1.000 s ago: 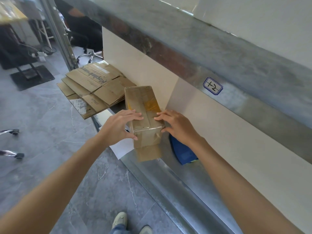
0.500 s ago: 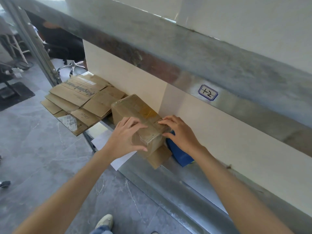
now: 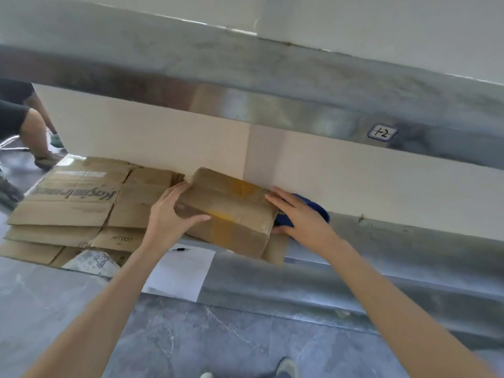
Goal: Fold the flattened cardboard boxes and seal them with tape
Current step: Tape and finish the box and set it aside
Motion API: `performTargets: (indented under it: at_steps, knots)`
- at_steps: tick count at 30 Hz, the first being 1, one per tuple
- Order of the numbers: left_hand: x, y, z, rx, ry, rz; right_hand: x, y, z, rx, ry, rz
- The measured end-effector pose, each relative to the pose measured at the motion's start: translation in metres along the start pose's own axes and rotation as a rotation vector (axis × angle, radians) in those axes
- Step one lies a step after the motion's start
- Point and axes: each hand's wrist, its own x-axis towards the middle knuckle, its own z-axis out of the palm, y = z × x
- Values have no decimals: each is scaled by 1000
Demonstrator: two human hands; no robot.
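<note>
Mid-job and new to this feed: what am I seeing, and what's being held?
No machine here: one camera on a person's head looks down at their bare arms. The left hand grips the left end of a folded brown cardboard box; the right hand touches its right end with straight fingers. Beside it, on a grey metal shelf, lie a stack of flattened brown cardboard boxes and a white paper sheet. A blue object sits half hidden behind the right hand.

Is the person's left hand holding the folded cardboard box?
Yes, the left hand grips the cardboard box at its left end, thumb in front, fingers on top.
</note>
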Motion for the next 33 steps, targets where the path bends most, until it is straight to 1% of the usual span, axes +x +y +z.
performTargets:
  at_steps: [2,5,8,10,12,20,23,26,28,31,33]
  knots:
    - [-3,-5,1,-18,70,22,-11,-10,6,-24,46,41]
    - [-7,-10,2,-3,131,62,-22,-21,16,125,85,127]
    - [-9,-12,-2,-1,117,102,-22,-32,23,283,147,209]
    - [-11,-15,-6,-61,79,129,-16,-33,25,323,217,259]
    - [-13,-18,-11,-135,32,120,-12,-32,25,338,253,281]
    - [-8,-25,-25,-242,-124,125,-8,-29,21,368,206,268]
    - [-5,-28,-27,-237,-149,123,-6,-32,22,356,222,284]
    - [2,-28,-30,-180,-230,141,-7,-33,19,361,213,289]
    - [8,-23,-30,-154,-233,133,-4,-34,16,339,183,301]
    - [16,-11,-25,-118,-184,115,8,-37,18,276,172,322]
    - [18,-5,-17,-99,-194,105,18,-38,21,264,157,330]
